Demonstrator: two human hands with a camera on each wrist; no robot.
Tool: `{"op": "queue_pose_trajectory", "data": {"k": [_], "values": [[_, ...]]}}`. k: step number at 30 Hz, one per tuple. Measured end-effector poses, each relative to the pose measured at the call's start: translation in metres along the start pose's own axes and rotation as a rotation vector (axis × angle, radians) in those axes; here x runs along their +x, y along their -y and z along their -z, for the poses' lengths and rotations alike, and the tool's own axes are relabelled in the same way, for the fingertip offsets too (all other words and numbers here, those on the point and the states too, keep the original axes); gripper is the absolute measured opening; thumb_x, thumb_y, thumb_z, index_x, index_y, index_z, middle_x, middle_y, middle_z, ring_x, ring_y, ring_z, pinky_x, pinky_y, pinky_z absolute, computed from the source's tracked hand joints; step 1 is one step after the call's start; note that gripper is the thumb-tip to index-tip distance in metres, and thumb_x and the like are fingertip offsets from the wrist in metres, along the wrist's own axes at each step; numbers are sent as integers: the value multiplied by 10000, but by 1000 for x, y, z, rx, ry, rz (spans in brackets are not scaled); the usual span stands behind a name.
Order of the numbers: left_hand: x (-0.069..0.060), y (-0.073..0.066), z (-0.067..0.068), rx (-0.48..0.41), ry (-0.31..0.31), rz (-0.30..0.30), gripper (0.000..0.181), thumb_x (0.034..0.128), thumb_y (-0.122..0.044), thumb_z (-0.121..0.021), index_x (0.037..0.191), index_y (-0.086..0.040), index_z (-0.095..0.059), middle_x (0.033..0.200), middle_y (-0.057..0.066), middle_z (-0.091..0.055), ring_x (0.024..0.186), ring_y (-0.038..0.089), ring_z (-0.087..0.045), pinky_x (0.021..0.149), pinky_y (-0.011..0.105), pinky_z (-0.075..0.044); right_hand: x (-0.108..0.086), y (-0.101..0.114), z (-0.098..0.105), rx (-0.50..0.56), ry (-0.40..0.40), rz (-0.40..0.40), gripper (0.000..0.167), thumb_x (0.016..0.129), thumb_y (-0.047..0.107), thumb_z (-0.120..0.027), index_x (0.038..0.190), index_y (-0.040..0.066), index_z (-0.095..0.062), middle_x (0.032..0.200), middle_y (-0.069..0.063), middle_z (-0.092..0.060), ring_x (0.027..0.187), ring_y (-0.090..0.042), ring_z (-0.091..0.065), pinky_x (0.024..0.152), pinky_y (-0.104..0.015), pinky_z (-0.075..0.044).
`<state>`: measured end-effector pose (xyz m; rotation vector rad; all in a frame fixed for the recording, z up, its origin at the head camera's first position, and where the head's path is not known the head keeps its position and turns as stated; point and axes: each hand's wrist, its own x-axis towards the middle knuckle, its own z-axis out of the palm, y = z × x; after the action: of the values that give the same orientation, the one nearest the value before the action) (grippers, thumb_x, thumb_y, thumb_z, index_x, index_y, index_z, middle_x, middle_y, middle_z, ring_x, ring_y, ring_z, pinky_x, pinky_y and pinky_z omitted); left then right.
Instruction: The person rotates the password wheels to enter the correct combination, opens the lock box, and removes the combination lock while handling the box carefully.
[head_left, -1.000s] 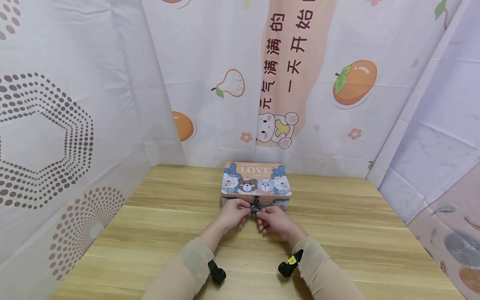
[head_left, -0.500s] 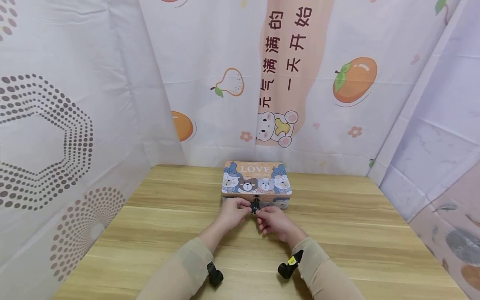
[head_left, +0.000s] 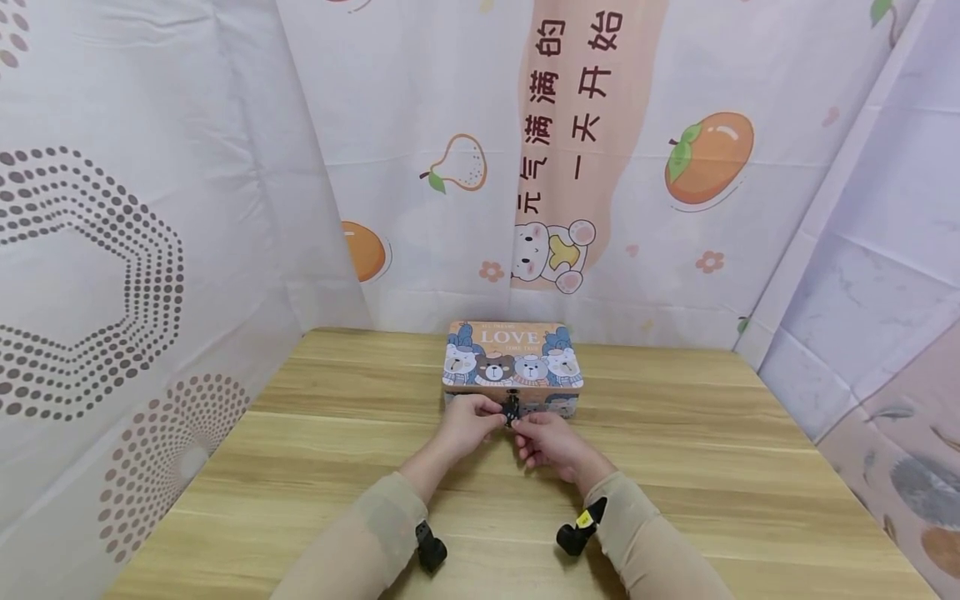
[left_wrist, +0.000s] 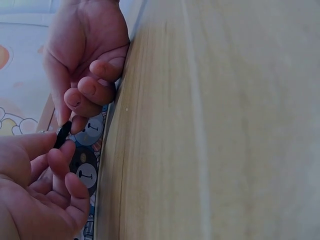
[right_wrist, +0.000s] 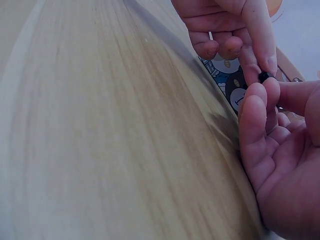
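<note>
A tin box (head_left: 514, 355) with bear pictures and the word LOVE lies lid down at the back of the table. On the clasp at its front is a small black padlock (head_left: 511, 410) with pale marks, perhaps number dials. My left hand (head_left: 467, 427) pinches the padlock's left side between thumb and forefinger. From the right, my right hand (head_left: 551, 446) pinches its lower end, the other fingers curled below. In the left wrist view the padlock (left_wrist: 63, 135) shows edge-on between both hands' fingertips. Fingers cover most of the padlock (right_wrist: 264, 76) in the right wrist view.
The wooden table (head_left: 705, 467) extends around the box. Behind it hangs a white curtain (head_left: 420, 250) printed with fruit and characters, close to the box's back. A black camera (head_left: 429, 546) is strapped to the left wrist, another camera (head_left: 576, 533) to the right.
The padlock has turned slightly between the fingers, its pale marks showing differently. Both hands have stayed at nearly the same place, and the box has not moved.
</note>
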<state>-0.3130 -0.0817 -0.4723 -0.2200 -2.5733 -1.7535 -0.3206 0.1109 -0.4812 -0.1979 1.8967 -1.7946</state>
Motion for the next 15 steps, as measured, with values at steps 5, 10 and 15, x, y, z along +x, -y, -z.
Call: {"op": "queue_pose_trajectory", "data": {"k": [5,10,15], "values": [[1,1,0,-8,0,11,84,881,-65,-779,948,-32,-740,795,16,-699,645,217,-647,531,256,-495,0,-1,0,-1,1,15,225,1047,187,-565,967,-23,-575,767,-30,-567,653,-133,-555,567,-247,-521],[3,5,0,9,-15,-19,82,868,-58,-789,933,-21,-756,812,26,-704,623,139,-616,554,258,-519,1,-2,-1,17,7,35,208,1039,169,-576,919,-2,-575,761,-30,-568,652,-130,-558,560,-243,-520],[4,5,-1,26,-15,-30,70,871,-63,-791,931,-37,-767,843,18,-711,668,113,-608,591,257,-529,1,-3,0,24,11,40,208,1041,161,-572,889,19,-571,763,-31,-565,655,-133,-562,560,-240,-519]]}}
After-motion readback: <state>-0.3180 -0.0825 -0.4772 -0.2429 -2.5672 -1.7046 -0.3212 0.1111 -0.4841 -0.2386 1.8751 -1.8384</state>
